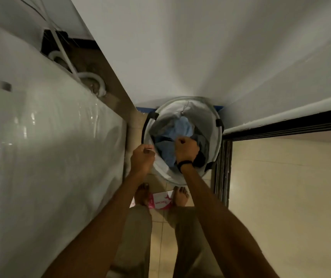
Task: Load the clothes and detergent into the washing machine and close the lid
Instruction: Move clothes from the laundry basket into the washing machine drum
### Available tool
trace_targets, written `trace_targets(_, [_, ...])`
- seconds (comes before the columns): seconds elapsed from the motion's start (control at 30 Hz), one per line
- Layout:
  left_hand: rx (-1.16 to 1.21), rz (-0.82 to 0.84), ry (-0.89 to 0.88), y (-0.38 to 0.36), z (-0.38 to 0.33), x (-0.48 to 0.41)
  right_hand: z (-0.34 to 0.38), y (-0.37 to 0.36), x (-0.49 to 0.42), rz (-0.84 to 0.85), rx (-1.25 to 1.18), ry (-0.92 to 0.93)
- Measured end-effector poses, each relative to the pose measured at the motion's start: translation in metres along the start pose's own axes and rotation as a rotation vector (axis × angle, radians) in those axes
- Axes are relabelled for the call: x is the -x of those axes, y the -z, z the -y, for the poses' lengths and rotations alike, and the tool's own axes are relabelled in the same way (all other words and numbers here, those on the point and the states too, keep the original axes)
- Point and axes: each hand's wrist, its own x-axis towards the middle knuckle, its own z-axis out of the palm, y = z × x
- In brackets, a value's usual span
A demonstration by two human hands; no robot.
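- Fingers of my left hand pinch the hamper rim.
- My right hand is clenched on blue clothes inside the hamper.
- Hamper stands just ahead of my 2 feet.

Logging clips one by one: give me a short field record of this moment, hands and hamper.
hamper: round, white, on tiled floor by the wall
clothes: blue and dark pieces inside hamper
left hand: grips hamper rim
right hand: grips clothes, black wristband
box: pink-and-white, between bare feet
left side: white plastic-covered surface
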Motion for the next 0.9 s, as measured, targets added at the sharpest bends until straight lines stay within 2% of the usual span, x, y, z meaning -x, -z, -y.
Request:
trace_targets(0.17, [-0.181,0.043,-0.070,0.031,-0.053,0.087,0.056,0.105,0.077,-0.113,-0.119,0.186])
trace_targets(0.27, [-0.256,0.083,-0.131,0.047,-0.080,0.134,0.088,0.153,0.107,-0.131,-0.052,0.269])
trace_targets(0.33, [-0.241,0.094,-0.141,0.055,-0.096,0.164,0.106,0.179,0.123,-0.161,0.002,0.260])
trace_targets(0.57, [-0.092,0.117,-0.166,0.082,-0.117,0.226,0.150,0.242,0.170,-0.211,-0.111,0.184])
trace_targets(0.7, [-0.085,0.214,-0.199,0.096,-0.118,0.238,0.172,0.264,0.195,-0.219,-0.216,0.185])
trace_targets(0.77, [-0.122,0.189,-0.267,0.095,-0.106,0.225,0.188,0.278,0.212,-0.186,-0.259,0.237])
trace_targets(0.9, [-0.321,0.110,-0.307,0.105,-0.106,0.224,0.227,0.300,0.250,-0.028,-0.517,0.270])
